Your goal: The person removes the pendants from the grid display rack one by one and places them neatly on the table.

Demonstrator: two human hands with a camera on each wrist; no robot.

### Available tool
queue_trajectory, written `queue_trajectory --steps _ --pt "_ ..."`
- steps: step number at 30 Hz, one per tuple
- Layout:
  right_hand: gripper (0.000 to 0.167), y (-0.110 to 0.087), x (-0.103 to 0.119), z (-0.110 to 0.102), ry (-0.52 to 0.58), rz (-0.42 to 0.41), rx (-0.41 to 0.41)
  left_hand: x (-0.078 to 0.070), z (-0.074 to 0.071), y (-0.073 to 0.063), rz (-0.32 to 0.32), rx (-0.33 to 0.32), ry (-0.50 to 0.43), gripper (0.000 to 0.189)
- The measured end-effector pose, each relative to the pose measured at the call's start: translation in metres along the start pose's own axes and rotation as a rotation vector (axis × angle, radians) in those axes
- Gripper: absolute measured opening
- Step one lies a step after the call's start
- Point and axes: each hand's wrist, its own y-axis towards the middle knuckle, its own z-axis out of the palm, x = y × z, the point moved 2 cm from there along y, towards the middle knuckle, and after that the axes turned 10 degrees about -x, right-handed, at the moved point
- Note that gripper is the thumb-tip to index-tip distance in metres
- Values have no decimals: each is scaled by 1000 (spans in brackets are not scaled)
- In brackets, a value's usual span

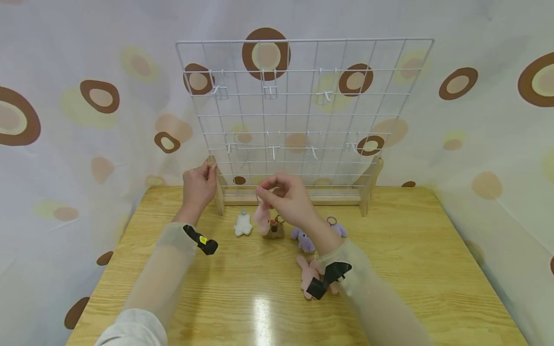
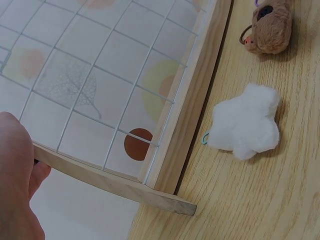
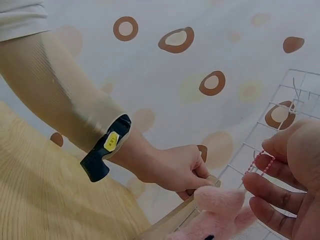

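My left hand grips the top of the wooden side post at the left end of the wire rack. In front of the rack's lower part, my right hand pinches a pink bead chain between thumb and fingers. A pink plush keychain hangs from that chain, overlapping a brown plush keychain on the table in the head view. A white plush keychain with a light-blue loop lies just left of the brown one.
The white wire grid stands upright at the table's back, with several white hooks in two rows. Two purple plush keychains and a pink rabbit plush lie near my right forearm, which partly covers them. Patterned cloth hangs behind.
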Motion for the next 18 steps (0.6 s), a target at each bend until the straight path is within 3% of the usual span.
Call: queue_trajectory --steps 12,18 --pt "9 -19 -11 -13 1 80 -54 0 1 0 22 -15 8 30" --pt "10 -30 -19 -20 0 67 -32 0 0 0 10 -7 0 29"
